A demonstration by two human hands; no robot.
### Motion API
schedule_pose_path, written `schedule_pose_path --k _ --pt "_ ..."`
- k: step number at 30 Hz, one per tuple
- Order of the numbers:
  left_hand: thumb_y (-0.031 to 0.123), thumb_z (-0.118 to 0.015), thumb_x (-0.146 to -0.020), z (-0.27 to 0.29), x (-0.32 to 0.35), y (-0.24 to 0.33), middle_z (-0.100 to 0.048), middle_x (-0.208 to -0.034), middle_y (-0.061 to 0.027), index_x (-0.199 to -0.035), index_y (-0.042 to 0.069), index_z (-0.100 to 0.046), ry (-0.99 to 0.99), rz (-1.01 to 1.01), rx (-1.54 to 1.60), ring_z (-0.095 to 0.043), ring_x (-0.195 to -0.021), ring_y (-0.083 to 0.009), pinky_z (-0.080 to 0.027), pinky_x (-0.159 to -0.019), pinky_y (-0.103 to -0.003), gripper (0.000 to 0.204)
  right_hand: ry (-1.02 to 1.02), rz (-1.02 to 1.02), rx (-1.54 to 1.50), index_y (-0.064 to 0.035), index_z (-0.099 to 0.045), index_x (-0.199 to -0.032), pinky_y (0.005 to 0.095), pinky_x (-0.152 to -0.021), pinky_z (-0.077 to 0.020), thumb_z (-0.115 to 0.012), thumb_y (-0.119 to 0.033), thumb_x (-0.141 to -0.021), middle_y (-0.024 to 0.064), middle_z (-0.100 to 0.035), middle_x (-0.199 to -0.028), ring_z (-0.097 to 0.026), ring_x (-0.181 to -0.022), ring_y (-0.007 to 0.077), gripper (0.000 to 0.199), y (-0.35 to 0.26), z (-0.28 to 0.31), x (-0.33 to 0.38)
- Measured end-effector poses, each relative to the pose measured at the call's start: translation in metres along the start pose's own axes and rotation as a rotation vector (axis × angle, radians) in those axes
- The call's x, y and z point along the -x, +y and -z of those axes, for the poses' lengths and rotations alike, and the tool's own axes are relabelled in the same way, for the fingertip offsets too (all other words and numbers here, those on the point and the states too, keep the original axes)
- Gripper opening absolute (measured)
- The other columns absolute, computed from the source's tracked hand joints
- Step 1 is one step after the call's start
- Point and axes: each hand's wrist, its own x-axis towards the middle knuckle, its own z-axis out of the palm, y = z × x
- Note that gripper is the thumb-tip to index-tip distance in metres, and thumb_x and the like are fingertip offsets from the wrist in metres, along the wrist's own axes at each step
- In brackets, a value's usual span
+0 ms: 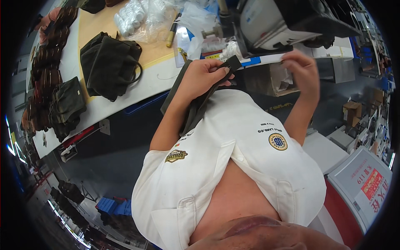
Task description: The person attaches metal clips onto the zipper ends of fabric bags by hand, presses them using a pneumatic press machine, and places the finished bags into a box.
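My left hand (204, 77) is closed round a dark green fabric piece (235, 62), thumb on top. A zipper seems to run along its edge, and the cloth hangs down beside my left forearm. My right hand (303, 73) is raised to the right, apart from the cloth and just below the sewing machine (266, 25). Its fingers are bent into a pinch and slightly blurred. A small dark spot shows at the fingertips, too small to name.
A dark green bag (110, 64) lies on the white-edged table (125, 109), with folded dark pieces (68, 102) to its left. Clear plastic bags (139, 18) and a yellow-handled tool (170, 37) lie at the back. Below the machine is an open box (271, 79).
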Motion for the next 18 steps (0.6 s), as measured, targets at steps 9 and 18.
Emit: schedule_pose_path --k 9,18 --pt "0.009 -0.060 -0.091 -0.031 -0.019 -0.012 -0.070 -0.092 -0.0108 -0.106 -0.009 -0.065 -0.042 -0.007 -0.095 -0.069 -0.079 -0.0141 -0.056 -0.072 -0.022 0.024 0.235 0.200 0.260 -0.0003 -0.067 -0.094 0.0256 -0.069 -0.0549 -0.070 -0.002 -0.081 0.0074 -0.068 -0.085 -0.068 -0.074 0.0144 0.013 0.033 -0.096 0.020" --pt "0.012 -0.059 -0.093 -0.046 -0.021 -0.024 -0.069 -0.089 -0.0068 -0.102 -0.007 -0.066 0.092 -0.059 0.028 -0.065 -0.075 -0.0094 -0.053 -0.068 -0.022 0.023 0.198 0.422 0.424 -0.0040 -0.069 -0.087 0.0262 -0.059 -0.0521 -0.073 0.001 -0.075 0.0060 -0.064 -0.078 -0.065 -0.069 0.0185 0.014 0.041 -0.090 0.021"
